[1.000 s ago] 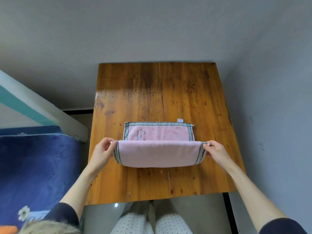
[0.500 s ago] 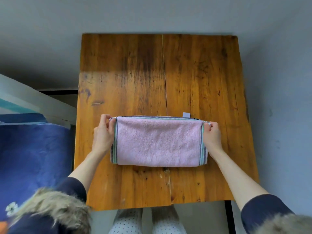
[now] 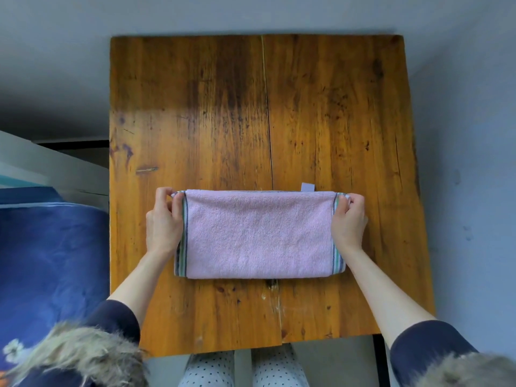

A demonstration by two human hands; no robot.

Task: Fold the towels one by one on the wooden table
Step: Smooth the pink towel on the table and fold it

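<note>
A pink towel (image 3: 259, 233) with green and dark striped ends lies folded in half on the wooden table (image 3: 257, 113), its fold toward me. A small white tag sticks out at its far edge. My left hand (image 3: 163, 220) pinches the far left corner of the towel between thumb and fingers. At the far right corner my right hand (image 3: 349, 222) pinches the edge in the same way. Both palms rest along the towel's short ends.
A blue patterned bed cover (image 3: 47, 261) lies left of the table, with a white rail (image 3: 42, 163) behind it. Grey walls stand beyond the far edge and to the right. My legs in dotted trousers (image 3: 243, 370) show below the near edge.
The near half of the towel was carried away from me and laid over the far half, covering the embroidered motif. Both hands have kept their grip on the corners.
</note>
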